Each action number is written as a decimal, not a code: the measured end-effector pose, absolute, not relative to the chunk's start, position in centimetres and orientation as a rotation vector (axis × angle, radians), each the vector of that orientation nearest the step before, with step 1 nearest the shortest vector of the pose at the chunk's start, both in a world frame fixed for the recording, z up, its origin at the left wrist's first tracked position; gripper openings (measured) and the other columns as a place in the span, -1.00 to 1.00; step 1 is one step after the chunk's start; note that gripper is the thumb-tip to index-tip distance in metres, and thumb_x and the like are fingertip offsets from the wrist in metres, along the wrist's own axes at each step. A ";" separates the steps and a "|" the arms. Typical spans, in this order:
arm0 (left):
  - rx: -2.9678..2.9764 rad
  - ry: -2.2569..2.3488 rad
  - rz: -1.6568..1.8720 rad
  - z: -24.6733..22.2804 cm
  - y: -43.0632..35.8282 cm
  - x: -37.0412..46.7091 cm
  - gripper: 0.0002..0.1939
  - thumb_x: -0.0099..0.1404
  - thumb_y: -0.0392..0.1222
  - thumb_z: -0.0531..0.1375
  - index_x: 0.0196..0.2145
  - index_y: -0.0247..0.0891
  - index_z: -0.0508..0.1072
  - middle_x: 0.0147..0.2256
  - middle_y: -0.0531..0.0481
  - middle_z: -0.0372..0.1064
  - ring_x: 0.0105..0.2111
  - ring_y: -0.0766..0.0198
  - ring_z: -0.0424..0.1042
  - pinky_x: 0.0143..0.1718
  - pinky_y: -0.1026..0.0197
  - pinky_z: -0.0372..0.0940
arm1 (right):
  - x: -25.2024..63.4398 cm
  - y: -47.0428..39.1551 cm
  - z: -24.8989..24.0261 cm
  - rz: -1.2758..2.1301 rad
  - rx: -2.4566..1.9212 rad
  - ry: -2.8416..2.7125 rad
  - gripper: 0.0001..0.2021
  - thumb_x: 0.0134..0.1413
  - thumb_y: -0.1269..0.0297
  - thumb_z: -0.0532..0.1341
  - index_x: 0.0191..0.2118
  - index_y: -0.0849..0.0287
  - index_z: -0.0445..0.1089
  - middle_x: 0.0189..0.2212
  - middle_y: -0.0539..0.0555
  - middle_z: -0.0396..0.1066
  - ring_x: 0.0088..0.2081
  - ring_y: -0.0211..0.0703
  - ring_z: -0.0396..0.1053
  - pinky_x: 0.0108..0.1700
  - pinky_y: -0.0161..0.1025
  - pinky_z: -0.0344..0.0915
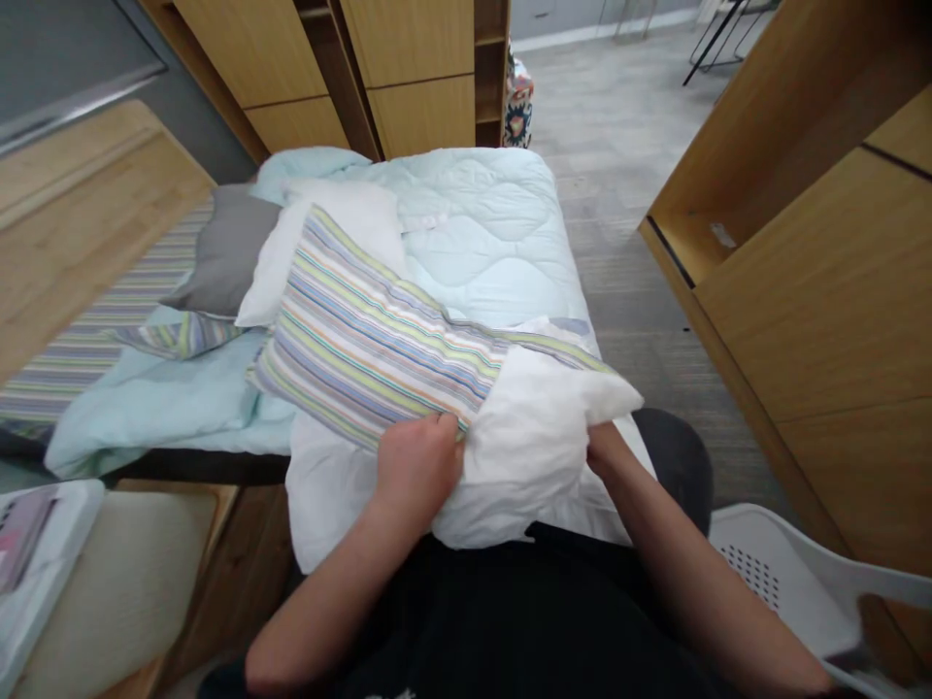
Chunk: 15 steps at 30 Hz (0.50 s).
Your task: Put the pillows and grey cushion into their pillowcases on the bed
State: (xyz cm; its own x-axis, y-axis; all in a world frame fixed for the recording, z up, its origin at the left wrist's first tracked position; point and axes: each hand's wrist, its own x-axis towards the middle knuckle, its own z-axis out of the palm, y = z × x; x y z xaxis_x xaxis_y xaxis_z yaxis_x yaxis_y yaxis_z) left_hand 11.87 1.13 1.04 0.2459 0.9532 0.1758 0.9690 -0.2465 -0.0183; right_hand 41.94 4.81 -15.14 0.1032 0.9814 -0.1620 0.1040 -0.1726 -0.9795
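Head view. The left forearm rises from the lower left and angles inward. The left hand (418, 464) is held back-of-hand up, in a fist. Its fingers are curled and clamped on the near edge of the striped pillowcase (385, 340), at the mouth. The right forearm comes in from the lower right, pointing forward and inward. The right hand (600, 447) passes beneath the raised corner of the white pillow (531, 466); its fingers are hidden, so whether they are apart or together cannot be told.

The striped pillowcase extends from the left fingers forward and to the left, its body lying beyond them. A strip of its far edge runs to the right, behind the white pillow. The white pillow lies just to the right of the left fingers, between the two hands, with one end inside the pillowcase mouth and the remainder exposed and creased.

A white cloth (327, 500) lies under the work and to the left of the left fingers. Farther beyond them are a second pillow (353, 206), white, and a gray pillow (233, 248). The light blue quilt (491, 223) spreads beyond both hands.
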 end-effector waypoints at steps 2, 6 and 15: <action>-2.271 -2.045 -0.128 1.1 3.0 10.3 -0.88 0.38 -0.18 0.26 -0.35 -0.18 0.49 -0.40 -0.10 0.52 -0.41 0.02 0.50 -0.39 0.12 0.12 | 41.7 5.6 -15.5 1.320 -1.443 -0.963 -0.48 0.15 -0.16 0.31 0.03 0.16 0.51 -0.12 0.25 0.61 -0.05 0.14 0.57 0.07 0.06 0.52; -2.269 -2.027 -0.597 0.1 2.4 9.7 -0.87 0.46 -0.18 0.25 -0.08 -0.22 0.53 -0.13 -0.16 0.58 -0.12 0.02 0.57 -0.17 0.11 0.33 | 40.6 3.6 -17.4 1.169 -1.531 -0.767 -0.35 0.02 -0.09 0.33 0.19 0.08 0.32 0.06 0.19 0.54 -0.04 0.09 0.54 0.04 0.03 0.53; -3.648 -1.329 0.218 -5.0 -3.3 14.8 -0.77 0.47 0.01 0.30 -0.22 -0.15 0.68 -0.30 -0.07 0.65 -0.30 0.09 0.61 -0.28 0.16 0.34 | 41.5 -3.0 -18.5 1.173 -1.794 -1.899 -0.80 0.07 0.19 0.41 -0.17 0.08 0.64 -0.03 0.35 0.63 0.09 0.34 0.56 0.17 0.08 0.45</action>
